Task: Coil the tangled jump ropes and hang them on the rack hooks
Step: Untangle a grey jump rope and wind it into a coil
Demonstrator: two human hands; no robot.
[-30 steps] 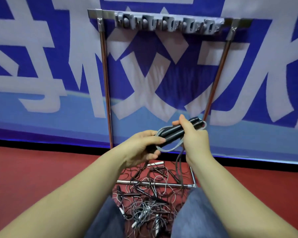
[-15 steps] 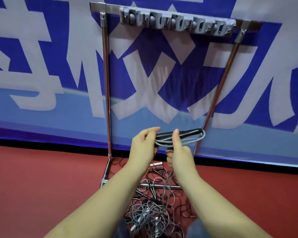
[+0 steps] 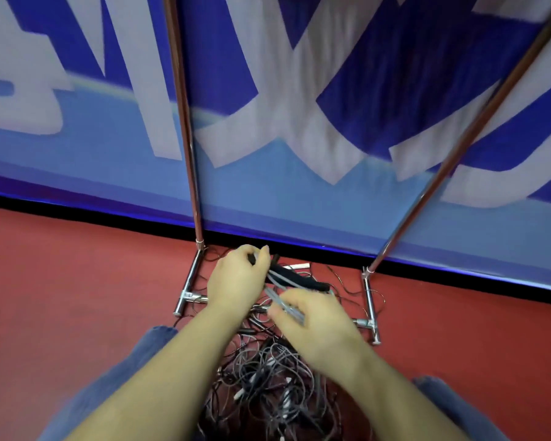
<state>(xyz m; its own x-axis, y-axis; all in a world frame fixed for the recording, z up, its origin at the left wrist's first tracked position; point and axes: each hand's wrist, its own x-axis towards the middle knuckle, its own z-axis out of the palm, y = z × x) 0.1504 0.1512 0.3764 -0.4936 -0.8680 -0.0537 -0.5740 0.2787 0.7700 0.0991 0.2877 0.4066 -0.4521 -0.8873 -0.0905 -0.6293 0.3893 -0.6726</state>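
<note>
1. Two bare hands meet low over the red floor (image 3: 77, 297), in front of a blue banner with big white lettering (image 3: 268, 106).
2. At about nine o'clock from the hands stands the left foot of the chrome tube rack (image 3: 190, 281), its reddish upright pole (image 3: 182, 116) rising past the top edge; the hooks are out of view.
3. The left hand (image 3: 236, 280) has its fingers curled round one end of the black foam jump-rope handles (image 3: 299, 280), gripping them together with a few grey loops.
4. Those handles lie side by side and slant down toward four o'clock, off the floor, between the two hands.
5. The right hand (image 3: 312, 326), just at five o'clock from the left one, pinches the grey cord of the jump rope (image 3: 280, 300) between thumb and fingers; motion blur hides exactly how the fingertips lie.
6. Below both wrists, at six o'clock, a tangled heap of grey and black jump ropes (image 3: 268, 386) sprawls on the floor between the person's blue-trousered knees (image 3: 115, 377).
7. At three o'clock sits the rack's right foot (image 3: 371, 313), its pole leaning off toward one o'clock.
</note>
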